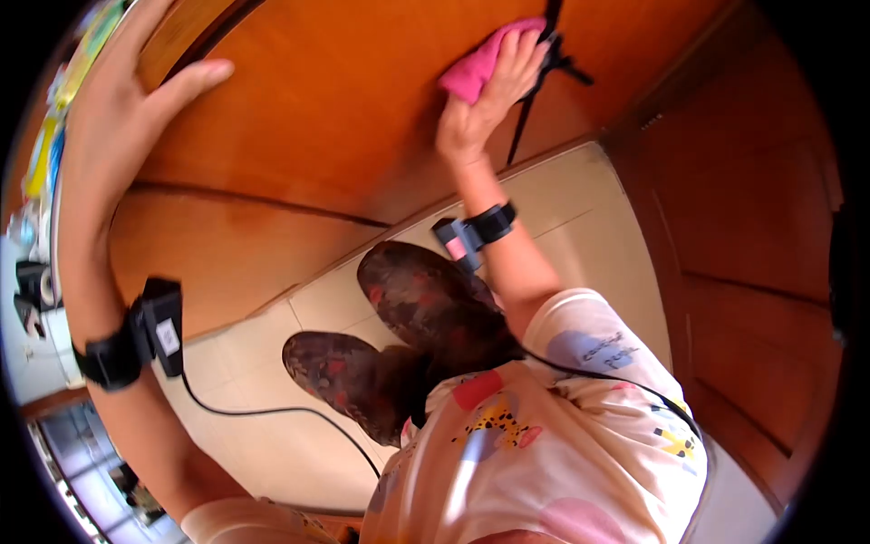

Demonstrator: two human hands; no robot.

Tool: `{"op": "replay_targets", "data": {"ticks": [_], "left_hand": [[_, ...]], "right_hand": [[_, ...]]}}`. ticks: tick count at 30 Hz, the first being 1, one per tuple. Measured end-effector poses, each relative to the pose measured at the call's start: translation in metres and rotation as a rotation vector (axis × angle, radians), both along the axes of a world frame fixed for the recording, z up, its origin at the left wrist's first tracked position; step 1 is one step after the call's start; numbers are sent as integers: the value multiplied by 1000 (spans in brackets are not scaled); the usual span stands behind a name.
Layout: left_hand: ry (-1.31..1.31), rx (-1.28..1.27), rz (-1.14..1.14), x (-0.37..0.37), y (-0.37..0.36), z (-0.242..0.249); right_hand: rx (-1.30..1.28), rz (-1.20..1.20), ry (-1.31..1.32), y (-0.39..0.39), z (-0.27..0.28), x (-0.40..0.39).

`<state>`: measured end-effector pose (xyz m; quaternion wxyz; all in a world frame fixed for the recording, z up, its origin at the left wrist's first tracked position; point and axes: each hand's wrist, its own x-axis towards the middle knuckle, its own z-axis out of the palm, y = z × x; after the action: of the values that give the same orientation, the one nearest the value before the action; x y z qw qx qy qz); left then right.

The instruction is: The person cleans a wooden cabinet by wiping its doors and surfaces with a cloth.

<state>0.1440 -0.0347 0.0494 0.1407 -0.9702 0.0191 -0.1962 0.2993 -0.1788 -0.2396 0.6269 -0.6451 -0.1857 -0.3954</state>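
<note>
A pink cloth [478, 71] lies under my right hand [497, 91], pressed flat against the orange-brown wooden cabinet front [335, 100]. The fingers spread over the cloth, their tips beside a dark handle [553, 65] near the gap between two door panels. My left hand [113, 104] is up at the left, at the cabinet's upper edge, with the thumb stretched out and nothing visible in it. Its other fingers run out of view at the top.
Colourful packets [41, 154] line the far left edge. Brown wooden doors [734, 218] stand at the right. My dark patterned shoes [426, 290] are on the beige tiled floor [245, 381]. A black cable [272, 411] hangs from the left wrist device [163, 326].
</note>
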Motion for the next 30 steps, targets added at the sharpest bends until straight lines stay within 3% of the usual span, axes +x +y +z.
{"op": "replay_targets", "data": {"ticks": [4, 6, 8, 9, 12, 14, 15, 16, 18, 19, 22, 25, 28, 30], "left_hand": [[12, 0, 22, -5, 6, -3], [15, -10, 66, -6, 1, -3], [0, -239, 149, -5, -10, -4], [-26, -66, 157, -10, 4, -6], [-9, -121, 214, -13, 9, -6], [1, -106, 193, -11, 12, -7], [3, -98, 187, -12, 14, -5], [8, -95, 187, -10, 16, -2], [22, -83, 179, -12, 16, -3], [25, -75, 174, -10, 19, 0], [66, -39, 153, -11, 28, 3], [59, -36, 139, -7, 18, 2], [-16, -55, 124, 16, -31, -9], [-54, -86, 83, 20, -45, -11]], "right_hand": [[92, -14, 224, 10, -59, -15], [203, -34, 471, 14, -88, -18], [238, -56, 569, 15, -115, -18], [336, -57, 627, 16, -134, -13], [511, -86, 753, 15, -179, 6], [826, 8, 993, 9, -198, 16], [873, -20, 1153, 10, -245, 33], [873, -20, 1155, 11, -282, 45], [1105, 103, 1119, 12, -327, 52], [1143, 100, 1326, 4, -303, 48], [1116, 204, 1389, 2, -327, 51], [1103, 326, 1449, 14, -311, 31], [1273, 443, 1426, 54, -293, -7], [1319, 453, 1420, 72, -231, -40]]}}
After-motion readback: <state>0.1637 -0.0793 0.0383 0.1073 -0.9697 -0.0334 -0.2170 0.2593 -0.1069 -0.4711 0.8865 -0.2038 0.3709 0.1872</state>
